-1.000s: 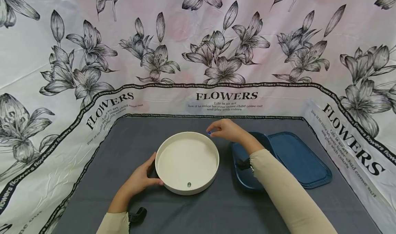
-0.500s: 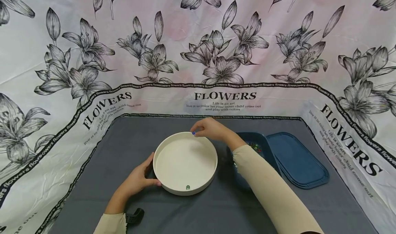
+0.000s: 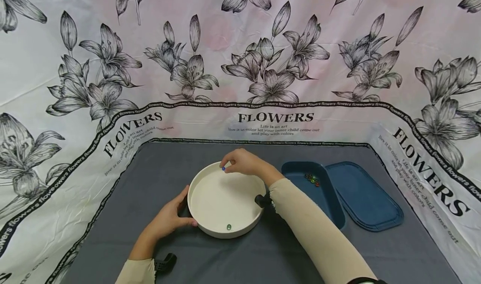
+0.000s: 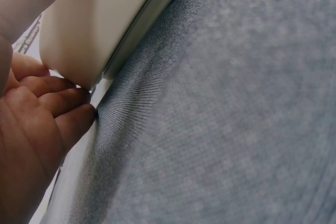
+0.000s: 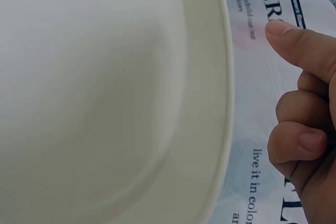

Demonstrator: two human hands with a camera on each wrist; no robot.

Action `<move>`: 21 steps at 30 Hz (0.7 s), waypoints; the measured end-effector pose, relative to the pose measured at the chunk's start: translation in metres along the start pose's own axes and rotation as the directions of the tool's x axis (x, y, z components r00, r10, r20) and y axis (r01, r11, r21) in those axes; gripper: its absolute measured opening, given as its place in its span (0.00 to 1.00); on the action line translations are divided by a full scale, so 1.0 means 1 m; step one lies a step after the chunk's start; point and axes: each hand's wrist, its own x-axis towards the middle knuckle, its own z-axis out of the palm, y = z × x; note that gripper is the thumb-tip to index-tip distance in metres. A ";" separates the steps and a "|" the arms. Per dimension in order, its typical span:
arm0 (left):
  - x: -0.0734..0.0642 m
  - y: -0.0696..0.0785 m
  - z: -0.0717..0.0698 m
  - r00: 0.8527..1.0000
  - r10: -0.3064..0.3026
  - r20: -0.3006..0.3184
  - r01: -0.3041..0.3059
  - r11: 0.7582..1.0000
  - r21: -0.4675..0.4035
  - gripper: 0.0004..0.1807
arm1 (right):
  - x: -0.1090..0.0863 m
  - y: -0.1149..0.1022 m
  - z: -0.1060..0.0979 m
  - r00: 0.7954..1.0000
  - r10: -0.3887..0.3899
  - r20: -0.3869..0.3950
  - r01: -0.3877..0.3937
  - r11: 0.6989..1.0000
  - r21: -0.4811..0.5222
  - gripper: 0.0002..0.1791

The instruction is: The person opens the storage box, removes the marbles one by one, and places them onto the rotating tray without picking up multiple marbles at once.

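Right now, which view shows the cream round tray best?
Head: nearly the whole cream round tray shows, though the right hand covers some rim. Left wrist: only part of its outside. Right wrist: just some rim and inside.

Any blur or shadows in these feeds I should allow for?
Head: mostly clear, though the blue marble is too small for detail; left wrist: grey cloth shows weave near the cream tray but blurs rightward; right wrist: soft shadow dims the tray's interior.
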 end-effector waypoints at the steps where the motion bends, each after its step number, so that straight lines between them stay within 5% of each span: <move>1: 0.000 0.000 0.001 1.000 0.001 0.001 -0.001 1.000 0.003 0.70 | 0.002 0.001 0.002 1.000 0.001 0.003 -0.001 1.000 0.004 0.13; 21: 0.000 -0.003 0.001 1.000 0.002 -0.001 -0.002 0.999 -0.034 0.68 | 0.021 0.016 0.033 0.999 -0.015 0.050 0.013 0.999 0.031 0.13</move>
